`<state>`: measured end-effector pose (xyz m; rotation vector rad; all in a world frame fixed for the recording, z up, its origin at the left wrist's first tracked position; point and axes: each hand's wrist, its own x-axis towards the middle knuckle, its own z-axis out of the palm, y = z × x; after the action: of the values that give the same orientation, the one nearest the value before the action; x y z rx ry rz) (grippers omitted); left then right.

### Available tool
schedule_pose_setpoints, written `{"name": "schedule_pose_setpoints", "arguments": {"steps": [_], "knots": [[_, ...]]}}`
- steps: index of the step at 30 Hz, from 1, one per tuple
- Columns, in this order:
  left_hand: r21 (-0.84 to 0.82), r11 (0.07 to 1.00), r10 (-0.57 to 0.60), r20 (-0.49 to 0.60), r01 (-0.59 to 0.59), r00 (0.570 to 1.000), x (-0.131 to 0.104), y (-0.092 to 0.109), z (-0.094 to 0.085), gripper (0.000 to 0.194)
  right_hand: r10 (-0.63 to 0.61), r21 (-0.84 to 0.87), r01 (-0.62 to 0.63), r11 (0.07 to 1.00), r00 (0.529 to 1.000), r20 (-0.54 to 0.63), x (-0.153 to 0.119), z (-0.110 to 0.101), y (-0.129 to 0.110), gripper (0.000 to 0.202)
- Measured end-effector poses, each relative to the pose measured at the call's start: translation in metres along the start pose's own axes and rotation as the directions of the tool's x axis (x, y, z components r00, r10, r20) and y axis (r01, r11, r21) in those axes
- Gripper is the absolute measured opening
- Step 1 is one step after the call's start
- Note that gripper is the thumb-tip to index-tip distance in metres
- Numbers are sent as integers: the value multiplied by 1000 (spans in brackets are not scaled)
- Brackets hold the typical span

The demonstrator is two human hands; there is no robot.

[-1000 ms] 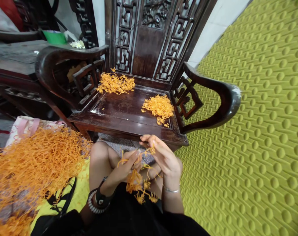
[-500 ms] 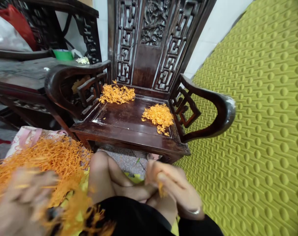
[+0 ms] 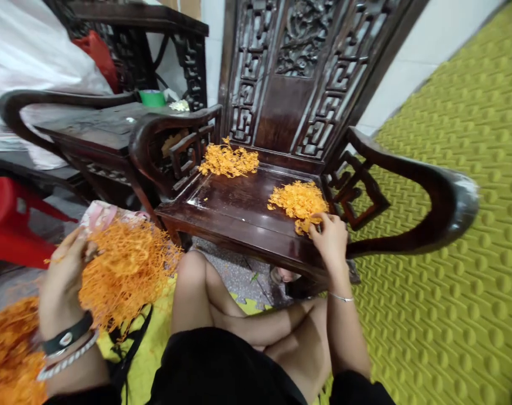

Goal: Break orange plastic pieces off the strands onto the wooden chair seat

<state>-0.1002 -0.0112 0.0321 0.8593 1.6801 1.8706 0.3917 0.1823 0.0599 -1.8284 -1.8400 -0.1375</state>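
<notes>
To the right of the chair extends a yellow-green mat (image 3: 441, 320) with a raised pattern. The dark wooden chair (image 3: 237, 197) has a carved back and two curved arms. Left and right are given as the seated person faces it.

Beside the front-left corner of the chair sits a tangled pile of orange strands (image 3: 129, 275); a printed bag (image 3: 96, 211) with pink handles shows at its far edge. A second pile of orange material (image 3: 13, 349) lies at the lower left. A red stool (image 3: 7, 214) stands at the far left.

The left hand (image 3: 66, 270) is positioned at the left side of the tangled pile, fingers partly curled. A small orange piece shows at the fingers; whether anything is gripped cannot be determined.

The right hand (image 3: 331, 239) is at the seat's front-right corner, fingers loosely bent, thumb and forefinger close together. The fingertips meet the near end of the right heap (image 3: 298, 199), which occupies the right edge of the seat. Whether they hold a piece cannot be determined.

The rear heap (image 3: 228, 161), also orange, occupies the seat's rear-left corner, well apart from the right heap.
</notes>
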Motion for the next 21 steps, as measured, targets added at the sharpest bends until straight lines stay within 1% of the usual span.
{"name": "schedule_pose_setpoints", "arguments": {"steps": [1, 2, 3, 4, 5, 6, 7, 8, 9, 10, 12, 14, 15, 16, 18, 20, 21], "knots": [[-48, 998, -31, -68, 28, 997, -3, 9, 5, 9, -2, -30, 1, 1000, 1000, -21, 0, 3, 0, 30], [-102, 994, -51, -64, 44, 997, -7, 19, 12, 13, -9, -30, 8, 1000, 999, -50, -1, 5, -2, 31], [-160, 987, -47, -67, 36, 997, -12, 29, 19, 20, -31, 4, 32, 999, 996, -79, -4, 6, -7, 31], [-221, 975, -37, -72, 20, 997, -17, 39, 26, 28, -77, 73, 84, 994, 992, -95, -9, 6, -15, 30], [-276, 960, -45, -19, 37, 999, -21, 49, 34, 34, -146, 175, 160, 971, 985, -93, -16, 5, -25, 27], [-329, 942, -49, 33, 57, 998, -27, 56, 43, 38, -232, 305, 243, 921, 970, -73, -24, 3, -37, 25], [-375, 924, -42, 78, 68, 996, -32, 63, 52, 41, -328, 447, 309, 840, 944, -37, -34, 0, -51, 22], [-410, 909, -29, 132, 81, 991, -37, 67, 62, 42, -419, 581, 339, 740, 908, 5, -45, -3, -65, 20], [-437, 895, -11, 179, 90, 984, -41, 69, 72, 43, -497, 691, 331, 642, 866, 47, -57, -6, -78, 19], [-462, 881, 6, 224, 101, 975, -46, 69, 84, 41, -559, 773, 301, 559, 825, 83, -68, -8, -90, 18], [-510, 851, 25, 284, 129, 958, -54, 66, 109, 35, -651, 868, 224, 443, 746, 139, -88, -9, -110, 25], [-569, 808, 26, 298, 156, 954, -62, 60, 134, 29, -717, 912, 147, 383, 670, 192, -105, -3, -121, 39], [-601, 782, 25, 298, 167, 954, -66, 56, 145, 28, -736, 926, 105, 363, 642, 216, -111, 2, -125, 46], [-631, 754, 23, 304, 184, 952, -70, 53, 156, 27, -742, 937, 57, 346, 627, 236, -117, 8, -127, 50], [-679, 691, 9, 349, 246, 937, -78, 47, 173, 24, -731, 953, -71, 295, 625, 273, -127, 21, -128, 54], [-711, 624, -19, 403, 326, 915, -85, 42, 185, 20, -710, 948, -222, 230, 628, 319, -136, 30, -129, 57], [-722, 589, -35, 427, 363, 904, -88, 40, 190, 19, -695, 937, -278, 213, 631, 345, -139, 33, -130, 60]]}}
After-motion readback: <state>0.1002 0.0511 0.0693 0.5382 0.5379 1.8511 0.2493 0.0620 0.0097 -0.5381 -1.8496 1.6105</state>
